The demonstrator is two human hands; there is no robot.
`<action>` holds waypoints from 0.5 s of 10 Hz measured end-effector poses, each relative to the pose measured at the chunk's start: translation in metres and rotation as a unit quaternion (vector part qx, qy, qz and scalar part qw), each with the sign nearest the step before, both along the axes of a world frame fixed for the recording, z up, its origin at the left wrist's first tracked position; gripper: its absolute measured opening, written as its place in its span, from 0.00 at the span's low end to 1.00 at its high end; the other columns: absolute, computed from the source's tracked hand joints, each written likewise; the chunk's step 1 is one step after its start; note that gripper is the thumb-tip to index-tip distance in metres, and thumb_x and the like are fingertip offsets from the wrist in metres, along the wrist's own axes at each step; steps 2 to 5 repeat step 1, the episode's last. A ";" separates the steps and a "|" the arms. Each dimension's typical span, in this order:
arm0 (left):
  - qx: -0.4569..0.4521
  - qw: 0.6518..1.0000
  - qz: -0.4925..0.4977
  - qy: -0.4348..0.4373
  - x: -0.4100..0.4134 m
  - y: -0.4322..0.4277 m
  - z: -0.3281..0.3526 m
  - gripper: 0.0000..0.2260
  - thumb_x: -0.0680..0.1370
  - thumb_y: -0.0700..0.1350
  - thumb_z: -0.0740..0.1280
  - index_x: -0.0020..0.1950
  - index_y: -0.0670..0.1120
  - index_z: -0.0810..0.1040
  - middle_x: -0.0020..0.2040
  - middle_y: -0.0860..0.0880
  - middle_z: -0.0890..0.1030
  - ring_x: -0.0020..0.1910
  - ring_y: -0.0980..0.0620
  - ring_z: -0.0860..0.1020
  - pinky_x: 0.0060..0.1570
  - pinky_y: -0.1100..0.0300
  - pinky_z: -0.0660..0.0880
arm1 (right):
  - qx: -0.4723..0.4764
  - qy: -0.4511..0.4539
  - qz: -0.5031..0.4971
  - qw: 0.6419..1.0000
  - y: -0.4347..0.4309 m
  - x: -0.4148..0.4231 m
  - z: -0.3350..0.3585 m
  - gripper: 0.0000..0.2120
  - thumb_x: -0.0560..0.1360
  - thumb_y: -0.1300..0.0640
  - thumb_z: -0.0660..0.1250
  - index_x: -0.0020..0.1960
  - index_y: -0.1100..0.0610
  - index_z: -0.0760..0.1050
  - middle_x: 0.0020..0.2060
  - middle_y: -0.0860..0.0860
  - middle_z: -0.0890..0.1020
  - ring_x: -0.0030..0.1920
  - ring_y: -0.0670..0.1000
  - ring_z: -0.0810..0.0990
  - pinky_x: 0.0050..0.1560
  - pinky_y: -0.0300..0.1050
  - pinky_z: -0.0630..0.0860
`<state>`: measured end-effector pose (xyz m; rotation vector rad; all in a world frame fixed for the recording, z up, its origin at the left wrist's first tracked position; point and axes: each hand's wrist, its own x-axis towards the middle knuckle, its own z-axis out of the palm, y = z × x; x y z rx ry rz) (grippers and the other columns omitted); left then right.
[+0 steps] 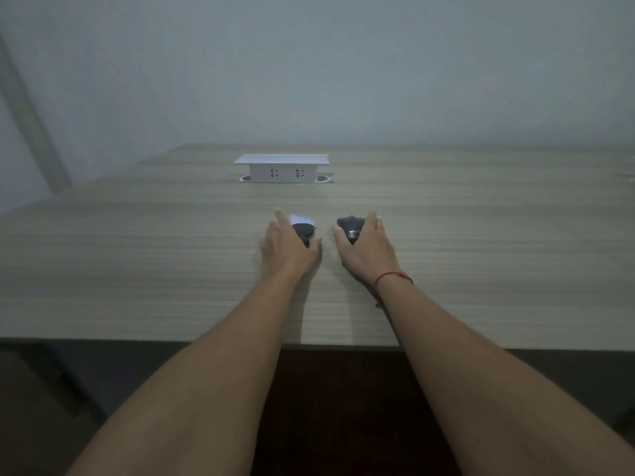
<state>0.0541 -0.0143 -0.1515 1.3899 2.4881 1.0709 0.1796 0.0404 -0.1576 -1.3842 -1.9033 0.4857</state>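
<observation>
Hands on desk (137,269): left hand (287,247) curled round dark & white object (302,225), right hand (366,245) gripping black mouse (348,228) w/ white lettering — keep both grips firm, lift evenly.

We find only a raised white plastic socket box (282,169) standing on the grey-brown wood-grain desk (137,262). It sits well beyond both hands. Bare desk lies on either side.

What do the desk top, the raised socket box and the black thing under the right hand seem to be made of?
Desk top: probably wood-look laminate, matt, with straight repeating grain lines. Socket box: seemingly white plastic or painted metal, smooth, evenly coloured. Black thing gripped by the right hand: likely moulded plastic, rounded, faintly glossy, with white lettering.
</observation>
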 end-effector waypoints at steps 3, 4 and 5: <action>-0.037 0.999 0.029 0.016 0.003 -0.023 0.000 0.48 0.72 0.63 0.65 0.79 0.40 0.45 0.78 0.41 0.59 0.77 0.43 0.58 0.75 0.49 0.57 | -0.006 -0.044 -0.022 0.999 -0.021 0.016 0.001 0.33 0.72 0.35 0.58 0.65 0.59 0.68 0.60 0.56 0.75 0.60 0.59 0.75 0.62 0.53 0.70; -0.037 0.999 0.029 0.016 0.003 -0.023 0.000 0.48 0.72 0.63 0.65 0.79 0.40 0.45 0.78 0.41 0.59 0.77 0.43 0.58 0.75 0.49 0.57 | -0.006 -0.044 -0.022 0.999 -0.021 0.016 0.001 0.33 0.72 0.35 0.58 0.65 0.59 0.68 0.60 0.56 0.75 0.60 0.59 0.75 0.62 0.53 0.70; -0.037 0.999 0.029 0.016 0.003 -0.023 0.000 0.48 0.72 0.63 0.65 0.79 0.40 0.45 0.78 0.41 0.59 0.77 0.43 0.58 0.75 0.49 0.57 | -0.006 -0.044 -0.022 0.999 -0.021 0.016 0.001 0.33 0.72 0.35 0.58 0.65 0.59 0.68 0.60 0.56 0.75 0.60 0.59 0.75 0.62 0.53 0.70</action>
